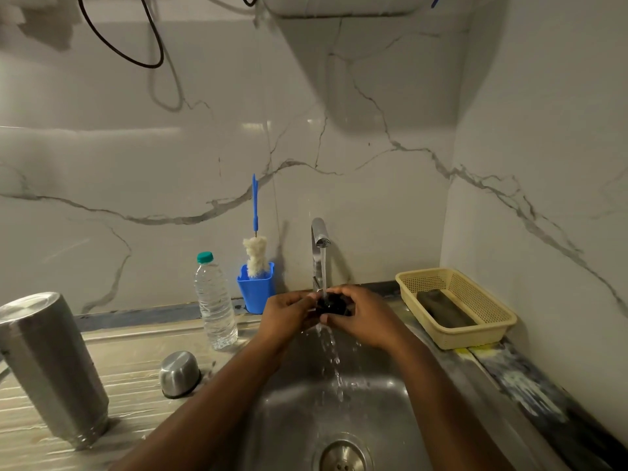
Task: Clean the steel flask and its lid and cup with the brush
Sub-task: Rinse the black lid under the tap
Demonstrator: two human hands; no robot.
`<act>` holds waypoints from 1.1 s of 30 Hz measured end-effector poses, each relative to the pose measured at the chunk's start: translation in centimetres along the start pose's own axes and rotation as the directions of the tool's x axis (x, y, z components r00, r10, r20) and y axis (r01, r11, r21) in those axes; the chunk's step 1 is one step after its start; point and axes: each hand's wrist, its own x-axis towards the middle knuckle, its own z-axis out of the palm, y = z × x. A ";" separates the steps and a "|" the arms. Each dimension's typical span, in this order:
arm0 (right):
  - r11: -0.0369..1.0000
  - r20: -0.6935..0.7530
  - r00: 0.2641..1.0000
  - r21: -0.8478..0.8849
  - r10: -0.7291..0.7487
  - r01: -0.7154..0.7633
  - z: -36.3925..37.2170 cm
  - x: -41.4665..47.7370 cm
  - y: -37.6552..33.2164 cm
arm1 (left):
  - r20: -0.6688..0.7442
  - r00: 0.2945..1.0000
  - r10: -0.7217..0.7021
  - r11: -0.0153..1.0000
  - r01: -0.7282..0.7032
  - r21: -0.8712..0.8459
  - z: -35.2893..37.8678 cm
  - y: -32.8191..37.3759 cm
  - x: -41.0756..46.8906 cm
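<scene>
One black lid (331, 302), gripped by left hand (289, 312), right hand (367, 314), under tap (319, 236)

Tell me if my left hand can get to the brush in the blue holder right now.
Probably yes, once freed. The left hand grips the lid under the tap, together with the right hand. The brush stands in the blue holder just behind it, with nothing between.
</scene>
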 end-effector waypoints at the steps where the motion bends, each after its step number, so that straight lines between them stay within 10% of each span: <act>1: 1.000 0.001 1.000 -0.010 0.015 -0.015 0.1 0.0 0.0 | -0.025 0.999 -0.033 0.999 0.033 -0.014 -0.1 -0.2 0.3; 17: 0.993 0.070 0.991 0.037 0.111 -0.114 -2.5 -0.4 0.8 | -0.010 0.998 -0.062 0.927 0.062 0.370 1.1 0.6 6.9; 33: 0.999 0.092 0.996 0.038 -0.010 0.007 -1.8 -0.5 -1.8 | 0.108 0.988 0.113 0.913 -0.146 0.381 -1.7 2.1 -1.0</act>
